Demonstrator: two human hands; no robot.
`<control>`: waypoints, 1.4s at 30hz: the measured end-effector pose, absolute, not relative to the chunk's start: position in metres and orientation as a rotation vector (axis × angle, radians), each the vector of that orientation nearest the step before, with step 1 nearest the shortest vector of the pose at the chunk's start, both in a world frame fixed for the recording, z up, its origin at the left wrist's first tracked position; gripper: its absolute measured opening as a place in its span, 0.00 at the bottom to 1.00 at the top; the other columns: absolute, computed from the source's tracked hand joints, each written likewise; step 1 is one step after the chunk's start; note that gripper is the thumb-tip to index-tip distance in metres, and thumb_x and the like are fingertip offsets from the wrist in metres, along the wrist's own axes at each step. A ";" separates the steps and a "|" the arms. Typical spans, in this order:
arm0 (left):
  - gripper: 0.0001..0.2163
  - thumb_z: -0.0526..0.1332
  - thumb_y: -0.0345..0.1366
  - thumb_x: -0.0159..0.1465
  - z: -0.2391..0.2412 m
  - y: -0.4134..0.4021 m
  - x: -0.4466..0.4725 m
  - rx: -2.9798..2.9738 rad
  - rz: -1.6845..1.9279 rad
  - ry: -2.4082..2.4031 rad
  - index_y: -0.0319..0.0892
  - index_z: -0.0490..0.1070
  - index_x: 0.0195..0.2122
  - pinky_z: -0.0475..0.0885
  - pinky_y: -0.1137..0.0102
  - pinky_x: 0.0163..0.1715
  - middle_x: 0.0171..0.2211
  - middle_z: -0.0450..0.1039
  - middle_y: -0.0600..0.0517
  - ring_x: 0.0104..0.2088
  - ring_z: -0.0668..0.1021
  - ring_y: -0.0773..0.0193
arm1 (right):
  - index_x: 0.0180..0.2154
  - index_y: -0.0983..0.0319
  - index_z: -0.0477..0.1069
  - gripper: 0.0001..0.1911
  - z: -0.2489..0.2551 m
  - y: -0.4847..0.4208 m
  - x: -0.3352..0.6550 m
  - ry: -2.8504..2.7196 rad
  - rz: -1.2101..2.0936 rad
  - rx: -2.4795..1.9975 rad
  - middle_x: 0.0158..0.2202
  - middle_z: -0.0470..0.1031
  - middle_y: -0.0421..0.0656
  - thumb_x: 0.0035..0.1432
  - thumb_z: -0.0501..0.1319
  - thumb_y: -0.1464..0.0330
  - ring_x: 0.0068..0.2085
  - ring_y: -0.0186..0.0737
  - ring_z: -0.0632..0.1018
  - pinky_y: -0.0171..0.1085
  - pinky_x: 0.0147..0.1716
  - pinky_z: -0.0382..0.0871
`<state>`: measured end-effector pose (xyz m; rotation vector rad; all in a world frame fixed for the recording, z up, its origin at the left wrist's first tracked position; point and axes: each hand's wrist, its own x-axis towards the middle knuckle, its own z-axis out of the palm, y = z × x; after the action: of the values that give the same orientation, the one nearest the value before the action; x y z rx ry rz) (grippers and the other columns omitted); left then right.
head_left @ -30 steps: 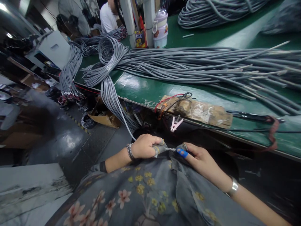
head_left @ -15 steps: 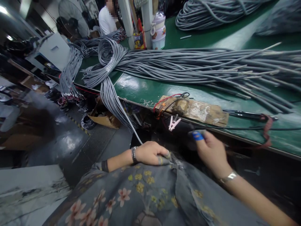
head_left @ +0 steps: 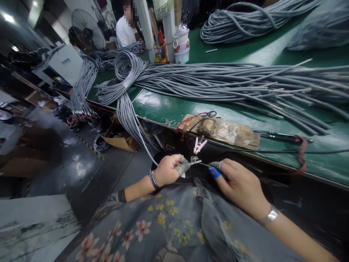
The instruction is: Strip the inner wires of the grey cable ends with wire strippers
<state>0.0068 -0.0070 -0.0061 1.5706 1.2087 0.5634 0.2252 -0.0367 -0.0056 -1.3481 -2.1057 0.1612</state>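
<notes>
My left hand (head_left: 167, 171) is closed on the end of a grey cable (head_left: 145, 147), which comes up from the hanging part of the bundle. The stripped end, with pale loose material, sticks out past grey-taped fingertips. My right hand (head_left: 241, 182), a blue wrap on its thumb, pinches a thin pale strand (head_left: 205, 165) that stretches across from that cable end. Just above both hands, a pink clip (head_left: 200, 145) hangs at the table edge. Behind it lies a wooden board (head_left: 227, 131) with a brown lump and red and black wires.
A long bundle of grey cables (head_left: 191, 80) spreads over the green table (head_left: 152, 102). More coiled cable (head_left: 245, 23) lies at the back, near a lidded cup (head_left: 181, 45). A dark tool (head_left: 278, 136) rests right of the board. Another person (head_left: 125, 31) is in the background.
My left hand has lifted off the floral apron with the cable end. My right hand has moved left to it, and a thin strand now runs between them.
</notes>
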 end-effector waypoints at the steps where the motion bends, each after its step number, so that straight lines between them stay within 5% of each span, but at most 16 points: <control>1: 0.14 0.61 0.45 0.60 -0.006 -0.007 0.006 1.601 0.547 1.225 0.37 0.71 0.29 0.65 0.78 0.23 0.20 0.70 0.54 0.20 0.70 0.72 | 0.22 0.59 0.62 0.21 -0.005 -0.036 0.226 -2.137 0.075 -1.358 0.23 0.66 0.43 0.66 0.46 0.61 0.25 0.37 0.68 0.36 0.23 0.59; 9: 0.06 0.61 0.36 0.58 0.001 -0.008 0.004 1.822 0.414 1.281 0.39 0.74 0.29 0.65 0.78 0.26 0.23 0.74 0.54 0.24 0.72 0.71 | 0.25 0.60 0.67 0.20 -0.006 -0.033 0.226 -2.304 -0.053 -1.239 0.23 0.67 0.44 0.66 0.46 0.64 0.26 0.39 0.68 0.36 0.25 0.58; 19: 0.09 0.61 0.37 0.59 0.003 -0.005 0.004 1.706 0.432 1.173 0.36 0.73 0.27 0.63 0.78 0.24 0.20 0.70 0.55 0.21 0.69 0.72 | 0.24 0.59 0.62 0.18 -0.025 -0.029 0.222 -2.134 0.530 -1.116 0.23 0.66 0.41 0.66 0.49 0.64 0.26 0.37 0.69 0.34 0.26 0.64; 28: 0.16 0.63 0.46 0.57 -0.005 -0.002 0.003 1.569 0.460 1.111 0.36 0.71 0.27 0.63 0.77 0.23 0.21 0.69 0.54 0.21 0.68 0.72 | 0.23 0.59 0.61 0.19 -0.027 -0.026 0.219 -2.217 0.492 -0.979 0.23 0.66 0.42 0.66 0.48 0.63 0.26 0.36 0.67 0.35 0.26 0.61; 33: 0.19 0.62 0.51 0.57 -0.004 -0.002 0.007 1.447 0.629 1.127 0.36 0.69 0.29 0.63 0.77 0.21 0.20 0.66 0.55 0.19 0.67 0.73 | 0.22 0.60 0.64 0.17 -0.035 -0.024 0.222 -2.390 0.372 -1.271 0.23 0.68 0.45 0.61 0.49 0.62 0.27 0.40 0.69 0.37 0.26 0.59; 36: 0.17 0.61 0.48 0.58 -0.005 -0.005 0.009 1.508 0.724 1.190 0.36 0.70 0.31 0.64 0.77 0.22 0.21 0.68 0.54 0.20 0.69 0.72 | 0.24 0.60 0.65 0.17 -0.036 -0.021 0.223 -2.188 0.720 -1.492 0.24 0.70 0.45 0.59 0.51 0.56 0.26 0.40 0.70 0.37 0.25 0.62; 42: 0.06 0.60 0.34 0.57 -0.008 -0.013 0.012 1.929 0.728 1.200 0.37 0.73 0.33 0.67 0.76 0.26 0.26 0.74 0.51 0.24 0.72 0.70 | 0.33 0.61 0.67 0.24 -0.014 -0.017 0.206 -1.659 1.371 -1.218 0.30 0.75 0.44 0.50 0.58 0.46 0.32 0.43 0.75 0.39 0.32 0.71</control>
<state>0.0116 -0.0133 -0.0076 1.9288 1.1998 0.7276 0.2061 -0.0167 -0.0141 -1.2179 -1.6588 1.3705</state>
